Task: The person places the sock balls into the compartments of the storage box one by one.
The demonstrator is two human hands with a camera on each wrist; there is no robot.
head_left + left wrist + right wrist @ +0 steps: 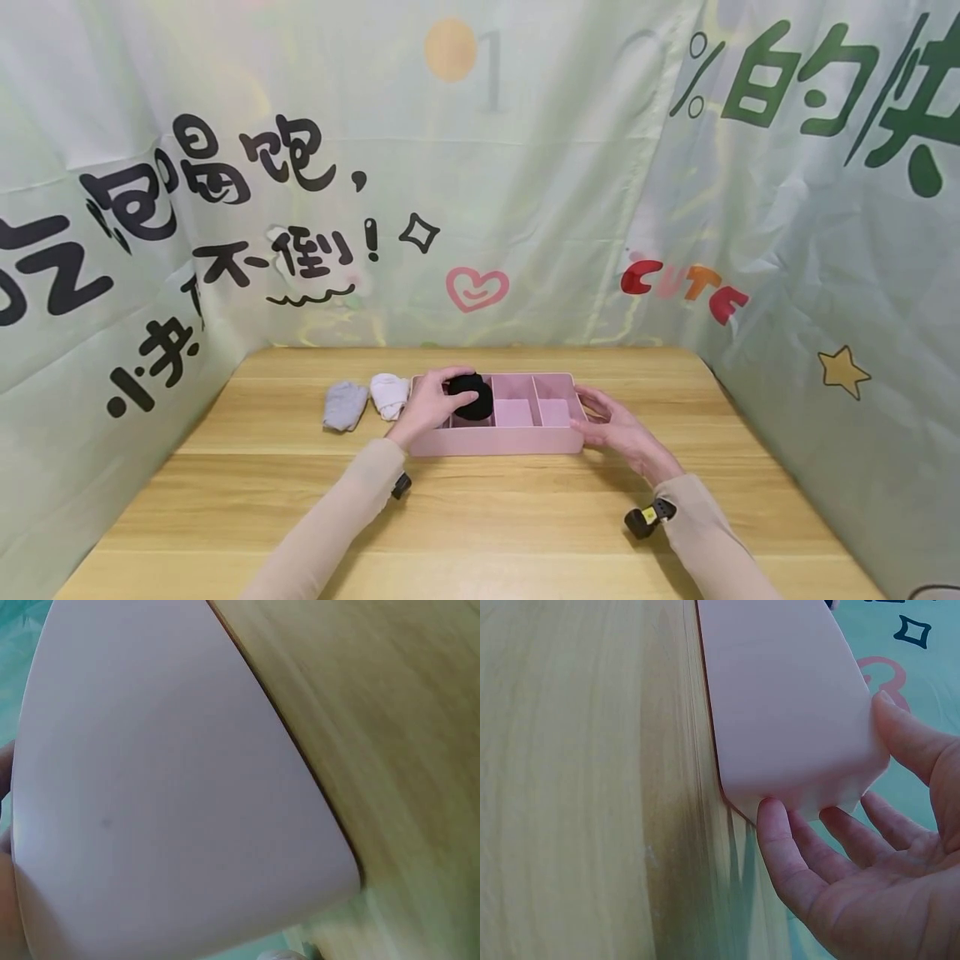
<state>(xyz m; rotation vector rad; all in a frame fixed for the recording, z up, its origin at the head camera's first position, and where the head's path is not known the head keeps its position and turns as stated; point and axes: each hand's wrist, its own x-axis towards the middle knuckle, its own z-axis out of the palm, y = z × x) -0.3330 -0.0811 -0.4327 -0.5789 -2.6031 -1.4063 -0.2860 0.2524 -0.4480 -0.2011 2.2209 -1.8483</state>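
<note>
A long pink divided storage box point(495, 442) stands on the table in the head view. My left hand point(431, 404) pinches a black rolled-up sock point(470, 396) over the box's left half, at the second compartment. The hand covers much of the leftmost compartment. At the other end, my right hand point(618, 429) holds the box by its right corner. In the right wrist view its thumb touches the rim and its fingertips point(772, 810) touch the end wall. The left wrist view shows mostly the box's front wall point(172, 787); the sock is hidden there.
A grey folded sock point(345, 406) and a white folded sock point(389, 395) lie on the wooden table point(510, 517), left of the box. The two right compartments point(555, 408) show only pink walls and floor. Printed fabric point(525, 208) hangs behind and along both sides.
</note>
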